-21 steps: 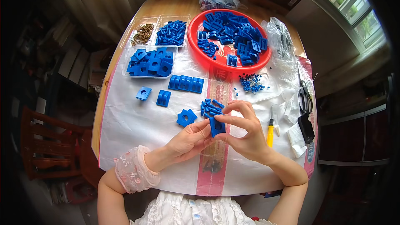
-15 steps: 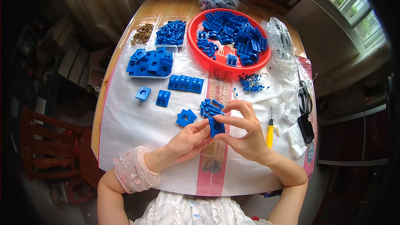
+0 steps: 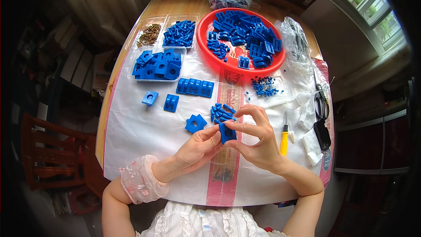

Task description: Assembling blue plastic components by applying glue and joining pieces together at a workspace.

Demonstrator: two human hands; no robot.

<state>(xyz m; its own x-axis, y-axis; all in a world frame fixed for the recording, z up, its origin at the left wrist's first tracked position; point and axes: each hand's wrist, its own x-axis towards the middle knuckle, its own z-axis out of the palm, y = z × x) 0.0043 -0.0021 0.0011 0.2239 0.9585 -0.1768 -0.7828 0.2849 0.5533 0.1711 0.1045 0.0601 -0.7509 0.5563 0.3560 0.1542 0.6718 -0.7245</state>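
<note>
From my remote place I see the fingers of the left hand (image 3: 195,150) pinched closely on the left side of one blue block (image 3: 227,134), while the right hand (image 3: 259,145) makes a wider curve, with its thumb at the lower edge and a finger at the upper edge. Compared with the earlier pictures, almost nothing is different: both hands keep the same grip, and the whole view has only slipped by a very little. The block is of smooth, hard-looking plastic; it is held up in front of the person, over the near middle of the table (image 3: 175,5), and its squarish face shows a round, dark hole. Just beyond the fingers lie small, tapered blue pieces (image 3: 222,113), and to their left some square plates (image 3: 195,123) are stacked crookedly, so the corners make a star. Farther, there is a row of glossy arched parts (image 3: 195,87). The white sheet (image 3: 153,138) below is slightly wrinkled and shiny. On the right rests a screwdriver (image 3: 284,143) with a yellow handle; at the far side stands a round red basin (image 3: 202,30), filled with blue parts.
</note>
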